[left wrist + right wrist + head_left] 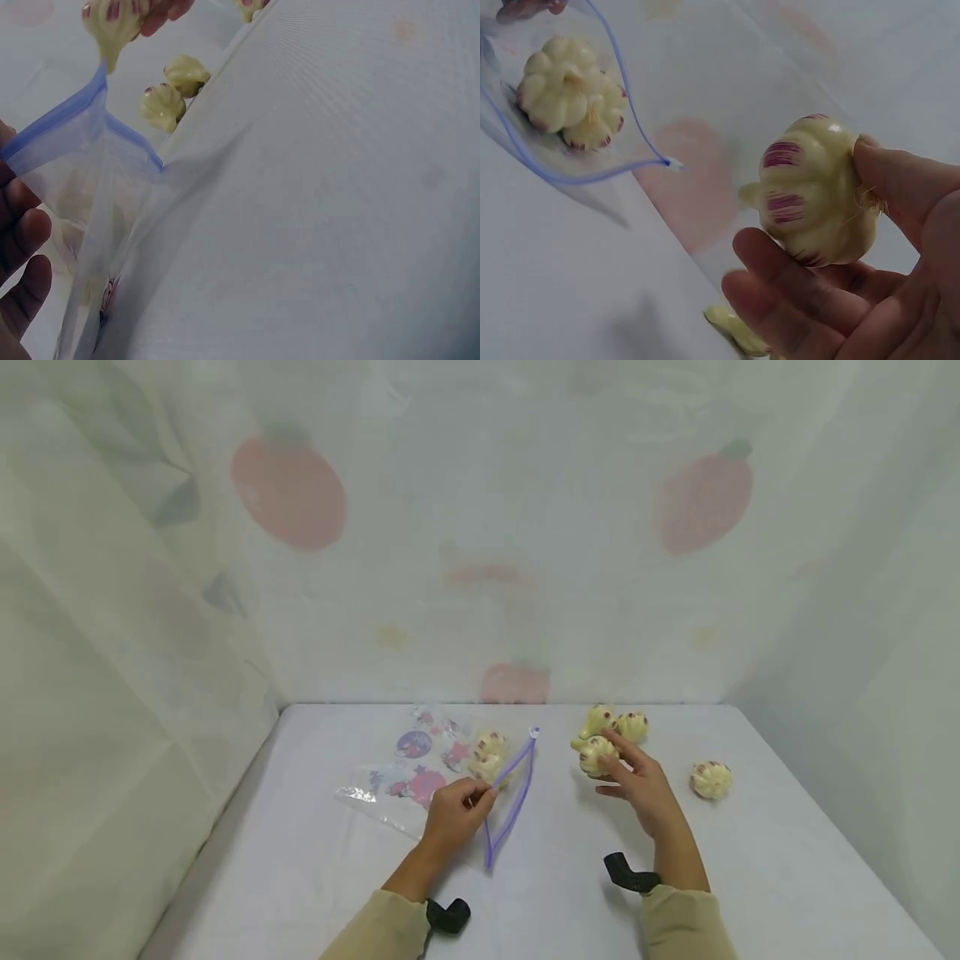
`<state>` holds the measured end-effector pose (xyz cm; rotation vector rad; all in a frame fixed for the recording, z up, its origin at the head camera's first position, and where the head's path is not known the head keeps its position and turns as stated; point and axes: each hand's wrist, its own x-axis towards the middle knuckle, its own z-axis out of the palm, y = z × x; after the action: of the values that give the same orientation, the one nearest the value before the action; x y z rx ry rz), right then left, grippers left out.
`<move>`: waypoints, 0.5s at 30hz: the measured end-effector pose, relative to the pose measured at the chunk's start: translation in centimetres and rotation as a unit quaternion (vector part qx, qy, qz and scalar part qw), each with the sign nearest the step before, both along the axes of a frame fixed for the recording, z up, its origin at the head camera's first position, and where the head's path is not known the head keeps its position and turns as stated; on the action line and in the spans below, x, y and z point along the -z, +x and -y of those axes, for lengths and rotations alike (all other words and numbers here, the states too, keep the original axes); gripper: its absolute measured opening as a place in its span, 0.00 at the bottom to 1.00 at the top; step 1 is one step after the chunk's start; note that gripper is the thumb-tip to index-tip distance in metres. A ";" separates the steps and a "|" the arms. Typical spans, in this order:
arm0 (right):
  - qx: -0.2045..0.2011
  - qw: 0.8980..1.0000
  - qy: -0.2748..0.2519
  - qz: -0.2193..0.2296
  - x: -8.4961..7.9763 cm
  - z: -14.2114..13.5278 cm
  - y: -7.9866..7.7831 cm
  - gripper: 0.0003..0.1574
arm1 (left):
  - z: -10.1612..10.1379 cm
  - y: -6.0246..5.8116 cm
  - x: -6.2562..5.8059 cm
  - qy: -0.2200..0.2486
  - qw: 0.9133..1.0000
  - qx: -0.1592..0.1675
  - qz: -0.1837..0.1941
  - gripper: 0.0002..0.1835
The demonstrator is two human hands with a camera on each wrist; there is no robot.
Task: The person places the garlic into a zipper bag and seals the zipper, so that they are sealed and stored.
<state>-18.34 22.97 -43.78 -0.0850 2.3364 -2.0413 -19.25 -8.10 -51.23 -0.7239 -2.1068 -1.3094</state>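
Observation:
In the head view my left hand (pixel 456 814) pinches the purple zip edge of a clear printed zip bag (pixel 415 744), whose mouth gapes toward the right. Two bulbs of garlic (pixel 559 84) lie inside the bag, as the right wrist view shows. My right hand (pixel 647 792) holds another garlic bulb (pixel 814 195) between thumb and fingers, above the table and to the right of the bag mouth. This bulb is cream with purple streaks, its stem pointing left toward the bag.
Two more garlic bulbs (pixel 633 727) sit near the table's back edge, just behind my right hand. A lone bulb (pixel 710 780) rests farther right on the white table (pixel 300 893). Pale curtains (pixel 480 510) with fruit prints enclose the back and sides.

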 end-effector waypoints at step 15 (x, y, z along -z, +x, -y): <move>0.010 0.999 0.024 0.026 0.8 1.2 -0.8 0.48 | -0.2 0.1 0.3 -0.004 1.000 -0.011 -0.018 0.02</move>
<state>-19.18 21.82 -44.58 -0.0072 2.3623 -1.9704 -19.16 -7.94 -51.58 -0.7221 -2.0868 -1.2672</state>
